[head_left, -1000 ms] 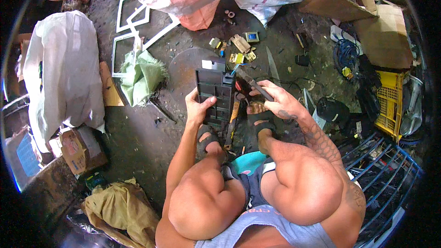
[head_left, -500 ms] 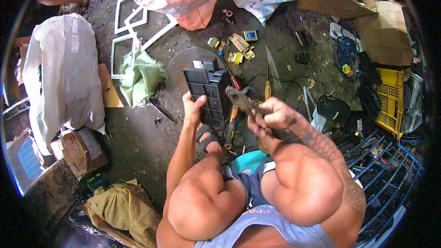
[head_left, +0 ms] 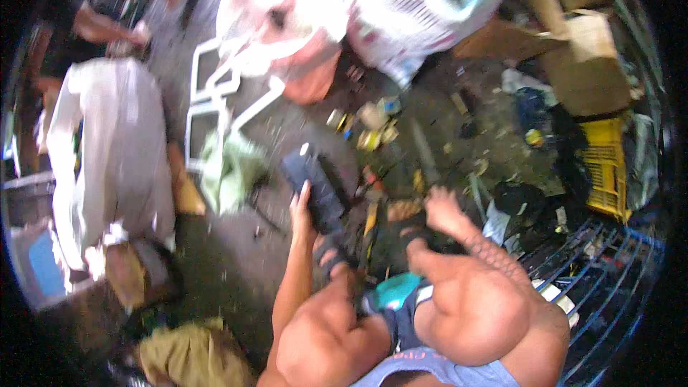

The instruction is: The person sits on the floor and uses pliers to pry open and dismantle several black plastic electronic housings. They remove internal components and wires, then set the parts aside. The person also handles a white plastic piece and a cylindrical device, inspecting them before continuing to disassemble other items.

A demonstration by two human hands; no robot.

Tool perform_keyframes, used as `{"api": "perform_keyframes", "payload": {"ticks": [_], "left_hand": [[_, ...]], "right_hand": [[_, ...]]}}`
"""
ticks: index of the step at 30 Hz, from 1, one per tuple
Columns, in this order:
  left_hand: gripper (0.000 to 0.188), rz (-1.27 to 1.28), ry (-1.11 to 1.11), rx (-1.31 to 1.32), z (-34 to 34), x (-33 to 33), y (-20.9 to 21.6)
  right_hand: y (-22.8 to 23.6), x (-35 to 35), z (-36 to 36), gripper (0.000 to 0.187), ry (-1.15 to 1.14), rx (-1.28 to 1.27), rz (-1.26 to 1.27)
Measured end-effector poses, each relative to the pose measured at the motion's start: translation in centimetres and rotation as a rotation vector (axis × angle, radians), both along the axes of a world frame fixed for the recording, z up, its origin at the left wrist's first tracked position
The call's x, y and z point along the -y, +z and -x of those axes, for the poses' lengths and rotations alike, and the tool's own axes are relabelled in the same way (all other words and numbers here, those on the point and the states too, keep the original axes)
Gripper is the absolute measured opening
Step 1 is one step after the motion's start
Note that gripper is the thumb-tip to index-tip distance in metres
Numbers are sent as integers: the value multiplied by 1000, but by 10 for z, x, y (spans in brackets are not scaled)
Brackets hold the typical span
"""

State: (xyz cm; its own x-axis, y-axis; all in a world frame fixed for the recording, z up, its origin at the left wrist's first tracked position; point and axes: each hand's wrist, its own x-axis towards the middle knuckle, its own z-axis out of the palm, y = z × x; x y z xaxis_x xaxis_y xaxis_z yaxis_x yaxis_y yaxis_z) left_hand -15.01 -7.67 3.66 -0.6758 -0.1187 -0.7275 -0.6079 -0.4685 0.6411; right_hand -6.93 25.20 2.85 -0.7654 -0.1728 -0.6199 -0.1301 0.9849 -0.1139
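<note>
My left hand [head_left: 302, 206] grips a black plastic casing [head_left: 315, 183] by its left side, above the floor and my left foot. My right hand [head_left: 442, 209] is in front of my right knee with nothing visible in it; its fingers look spread, though blurred. Just beyond it, on the floor, are a thin yellow handle [head_left: 418, 180] and a long pointed blade [head_left: 423, 145]. Between my feet lies a tool with a yellow and black handle [head_left: 370, 222]. A small red thing [head_left: 370, 175] lies right of the casing.
Small yellow parts [head_left: 370, 140] are scattered ahead. White frames [head_left: 209, 93] and green cloth [head_left: 231, 172] lie to the left, near a white sack [head_left: 115, 150]. Full sacks [head_left: 416, 14] stand at the back. A yellow crate [head_left: 605, 168] and blue wire basket [head_left: 573, 272] stand right.
My right hand has moved right and away from the casing; the dark metal tool it held is no longer seen in it. The casing has tipped and sits lower in view. The view has shifted and blurred.
</note>
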Motion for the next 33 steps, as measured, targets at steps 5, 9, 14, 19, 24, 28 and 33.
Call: {"api": "perform_keyframes", "payload": {"ticks": [5,9,14,19,24,28,33], "left_hand": [[46,-61,-96,-5,-7,-16,7],[46,-154,-245,12,-20,-41,5],[62,-136,-408,-185,-24,-61,21],[80,-15,-680,-140,-35,-44,16],[79,-229,-386,-116,-36,-37,1],[51,-183,-215,65,-35,8,26],[25,330,168,-353,-2,149,105]], "right_hand": [[19,25,1,63,-310,-122,241],[55,64,41,93,-615,49,1192],[83,62,72,91,-816,319,1124],[67,59,40,61,-929,560,1146],[35,68,14,65,-1066,472,1561],[10,54,23,48,-862,485,1272],[-22,33,32,35,-676,137,1039]]}}
